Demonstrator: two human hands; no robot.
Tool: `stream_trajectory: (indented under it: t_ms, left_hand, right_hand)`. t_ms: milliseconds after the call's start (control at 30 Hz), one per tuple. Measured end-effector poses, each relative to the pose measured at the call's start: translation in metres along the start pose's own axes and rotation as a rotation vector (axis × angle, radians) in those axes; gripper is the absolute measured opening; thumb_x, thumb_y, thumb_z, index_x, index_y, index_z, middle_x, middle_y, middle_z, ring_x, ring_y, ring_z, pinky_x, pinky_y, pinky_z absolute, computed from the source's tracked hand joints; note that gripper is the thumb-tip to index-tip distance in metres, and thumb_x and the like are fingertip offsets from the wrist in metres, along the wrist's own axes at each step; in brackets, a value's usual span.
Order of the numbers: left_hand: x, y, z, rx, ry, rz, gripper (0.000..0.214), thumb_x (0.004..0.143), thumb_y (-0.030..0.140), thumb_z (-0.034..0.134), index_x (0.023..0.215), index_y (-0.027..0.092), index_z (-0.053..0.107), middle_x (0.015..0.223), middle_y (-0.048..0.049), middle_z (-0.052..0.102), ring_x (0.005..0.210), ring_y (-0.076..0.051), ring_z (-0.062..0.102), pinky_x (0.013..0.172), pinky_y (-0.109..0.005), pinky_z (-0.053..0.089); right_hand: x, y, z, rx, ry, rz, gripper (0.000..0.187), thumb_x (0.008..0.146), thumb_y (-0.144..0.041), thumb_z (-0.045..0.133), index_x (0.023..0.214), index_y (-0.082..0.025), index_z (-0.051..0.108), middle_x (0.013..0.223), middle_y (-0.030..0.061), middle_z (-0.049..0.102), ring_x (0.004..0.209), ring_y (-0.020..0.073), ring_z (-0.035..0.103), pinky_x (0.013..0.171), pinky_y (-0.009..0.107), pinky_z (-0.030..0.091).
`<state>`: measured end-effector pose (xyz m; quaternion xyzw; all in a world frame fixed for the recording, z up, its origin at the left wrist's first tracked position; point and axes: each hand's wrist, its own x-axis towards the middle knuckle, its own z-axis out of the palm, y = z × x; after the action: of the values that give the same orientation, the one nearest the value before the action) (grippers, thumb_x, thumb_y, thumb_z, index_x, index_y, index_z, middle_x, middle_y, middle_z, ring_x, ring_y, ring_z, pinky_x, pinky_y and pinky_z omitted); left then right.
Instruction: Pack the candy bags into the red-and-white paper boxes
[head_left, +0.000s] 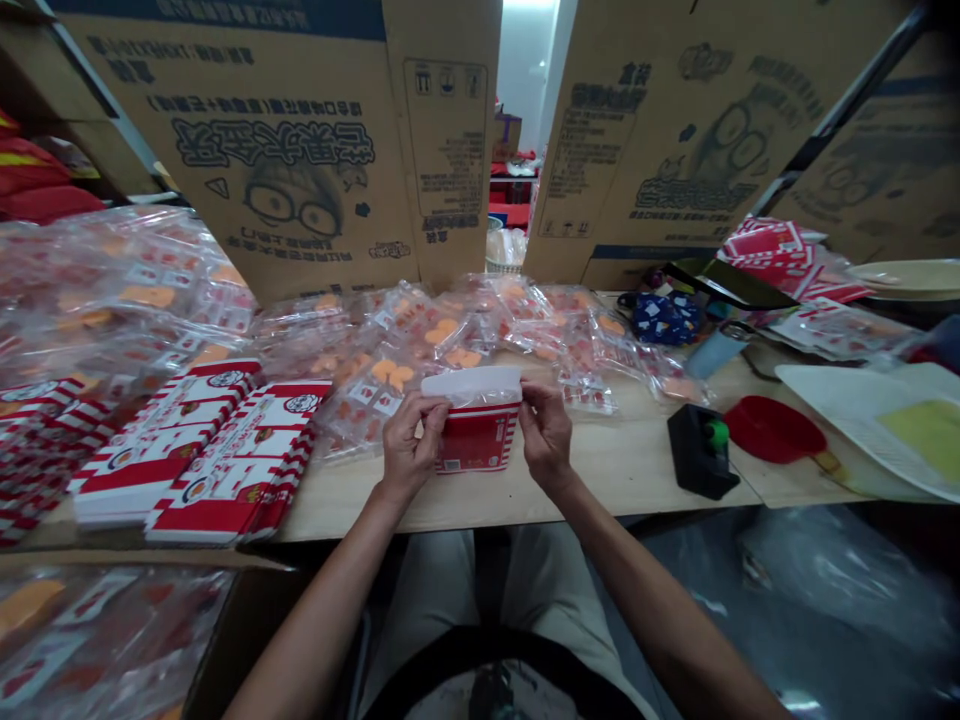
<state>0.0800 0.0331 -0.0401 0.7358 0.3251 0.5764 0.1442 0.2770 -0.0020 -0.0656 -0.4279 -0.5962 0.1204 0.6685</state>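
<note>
A small red and white striped paper box is held upright in front of me at the table's near edge. Its white flap stands raised at the back, and clear plastic shows in its mouth. My left hand pinches the box's left upper edge between thumb and fingers. On the opposite side, my right hand grips the right upper edge the same way. Flat printed red and white cartons lie in stacks to the left of my left hand. Clear plastic packets with orange pieces spread behind the box.
Tall cardboard boxes wall off the table's back. At right stand a black tape dispenser, a red round dish, a light blue bottle and a white tray. More packets fill an open carton at lower left.
</note>
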Motion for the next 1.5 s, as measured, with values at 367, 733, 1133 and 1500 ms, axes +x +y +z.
stream_trajectory:
  t_ms: [367,733,1133,1500]
  left_hand:
    - [0.012,-0.005,-0.013,-0.132,-0.142,-0.081,0.022,0.100,0.030,0.057,0.096,0.019,0.075,0.087,-0.0046,0.069,0.084,-0.016,0.063,0.075,-0.026,0.048]
    - [0.019,-0.015,-0.013,-0.533,-0.297,-0.335,0.024,0.091,0.041,0.070,0.102,0.021,0.073,0.118,-0.0086,0.071,0.108,-0.021,0.066,0.091,-0.030,0.051]
    - [0.008,0.001,-0.002,-0.312,-0.116,-0.306,0.033,0.079,0.046,0.080,0.096,0.020,0.069,0.096,-0.0040,0.072,0.085,-0.018,0.067,0.075,-0.027,0.053]
    - [0.002,0.005,-0.003,-0.265,-0.153,-0.325,0.030,0.094,0.046,0.064,0.101,0.019,0.076,0.090,-0.0043,0.077,0.082,-0.018,0.070,0.074,-0.026,0.054]
  right_hand:
    - [0.039,-0.012,-0.023,-0.188,-0.343,-0.286,0.013,0.098,-0.014,0.047,0.098,-0.023,0.056,0.101,0.0070,0.057,0.096,0.0210,0.058,0.085,0.035,0.049]
    - [0.051,-0.012,-0.030,-0.028,-0.451,-0.114,0.015,0.098,-0.017,0.049,0.103,-0.023,0.062,0.101,0.0052,0.059,0.092,0.0194,0.058,0.081,0.034,0.048]
    - [0.052,-0.030,-0.036,-0.230,-0.578,-0.209,0.012,0.103,-0.022,0.044,0.099,-0.023,0.056,0.102,0.0073,0.062,0.091,0.0207,0.060,0.082,0.036,0.051]
    - [0.059,-0.021,-0.041,-0.404,-0.779,-0.451,0.026,0.104,-0.020,0.037,0.119,-0.016,0.058,0.093,0.0097,0.065,0.084,0.0222,0.061,0.074,0.034,0.049]
